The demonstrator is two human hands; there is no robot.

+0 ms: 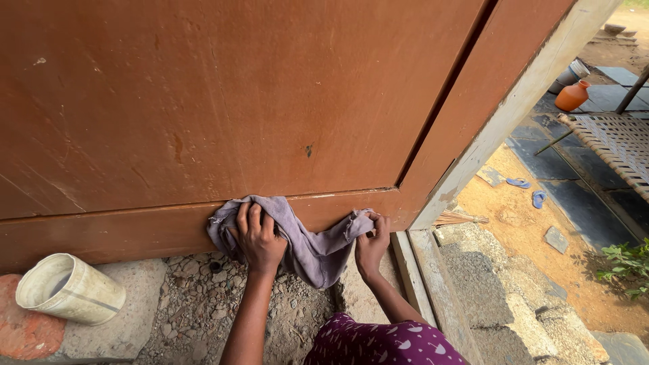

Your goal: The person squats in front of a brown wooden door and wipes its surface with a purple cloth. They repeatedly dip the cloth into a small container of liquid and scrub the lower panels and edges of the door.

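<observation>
While the head camera looks down, both bare hands press a lilac cloth (297, 236) against the bottom rail of a reddish-brown wooden door (223, 101). Her left hand (257, 238) lies on top of the cloth with fingers curled over its bunched upper edge, closed on the fabric. Her right hand (370, 245) pinches the frayed far corner between thumb and fingers, also closed on it. Between the two grips the cloth sags in a loose fold toward the gravel below. It looks thin, soft and light, likely to crumple rather than hold shape, so a bunched edge or corner gives the surest hold. Left of the left hand, a pale plastic bucket (69, 288) lies on its side on stone. Well to the right of the right hand are a stone step, a small broom (462, 217), blue sandals (528, 190), a woven cot (618, 147) and an orange clay pot (572, 96).
</observation>
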